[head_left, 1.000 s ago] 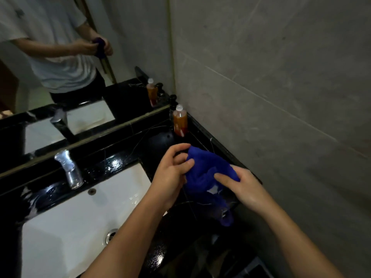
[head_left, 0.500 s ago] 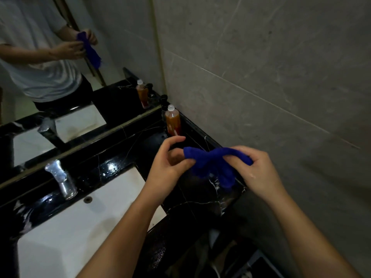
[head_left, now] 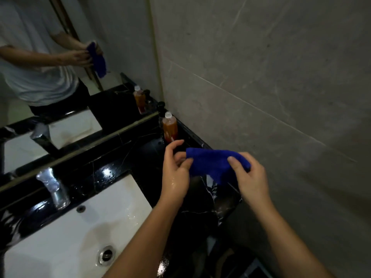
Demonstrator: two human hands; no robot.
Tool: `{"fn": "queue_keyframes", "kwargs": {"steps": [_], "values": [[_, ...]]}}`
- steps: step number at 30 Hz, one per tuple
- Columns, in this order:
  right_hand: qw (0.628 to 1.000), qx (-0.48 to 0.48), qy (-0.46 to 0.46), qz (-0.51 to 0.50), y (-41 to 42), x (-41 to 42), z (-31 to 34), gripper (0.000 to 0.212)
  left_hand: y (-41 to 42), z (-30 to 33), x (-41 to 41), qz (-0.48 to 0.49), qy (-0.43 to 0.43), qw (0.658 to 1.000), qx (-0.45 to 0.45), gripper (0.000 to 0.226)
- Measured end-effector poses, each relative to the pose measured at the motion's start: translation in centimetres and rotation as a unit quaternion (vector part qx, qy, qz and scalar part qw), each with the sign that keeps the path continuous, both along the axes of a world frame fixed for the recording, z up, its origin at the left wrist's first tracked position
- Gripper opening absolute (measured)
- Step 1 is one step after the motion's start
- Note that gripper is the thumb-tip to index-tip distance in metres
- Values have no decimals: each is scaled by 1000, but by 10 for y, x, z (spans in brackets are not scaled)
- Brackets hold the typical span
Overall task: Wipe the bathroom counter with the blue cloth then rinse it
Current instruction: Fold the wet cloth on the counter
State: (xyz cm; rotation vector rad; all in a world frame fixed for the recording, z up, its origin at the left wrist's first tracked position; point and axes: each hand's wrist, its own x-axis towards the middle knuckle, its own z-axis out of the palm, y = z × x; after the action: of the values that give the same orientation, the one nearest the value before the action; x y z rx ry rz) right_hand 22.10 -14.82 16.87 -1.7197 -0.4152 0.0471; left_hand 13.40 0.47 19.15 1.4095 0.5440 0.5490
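Both hands hold the blue cloth (head_left: 210,164) stretched between them above the black marble counter (head_left: 128,157) — the left hand (head_left: 176,173) pinches one end, the right hand (head_left: 251,177) grips the other. A bottle of amber liquid (head_left: 169,127) stands in the corner by the grey tiled wall (head_left: 261,77). The white sink (head_left: 80,233) is wet, beside a chrome faucet (head_left: 53,189).

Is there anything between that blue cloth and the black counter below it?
Nothing visible. Both hands, left and right, hold the blue cloth above bare glossy black marble counter; the amber plastic bottle stands behind, in the corner.
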Motion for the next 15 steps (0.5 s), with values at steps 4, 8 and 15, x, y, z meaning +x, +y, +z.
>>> {"fn": "queue_keyframes", "kwargs": {"steps": [4,8,15], "values": [[999,38,-30,4,-5,13,26,16,1,18,6,-34,-46,998,34,41],[998,33,38,-24,2,14,22,21,-1,8,11,-47,-15,995,87,35],[956,3,294,-9,-4,8,-42,36,-7,-45,-7,-69,112,987,-93,40]]}}
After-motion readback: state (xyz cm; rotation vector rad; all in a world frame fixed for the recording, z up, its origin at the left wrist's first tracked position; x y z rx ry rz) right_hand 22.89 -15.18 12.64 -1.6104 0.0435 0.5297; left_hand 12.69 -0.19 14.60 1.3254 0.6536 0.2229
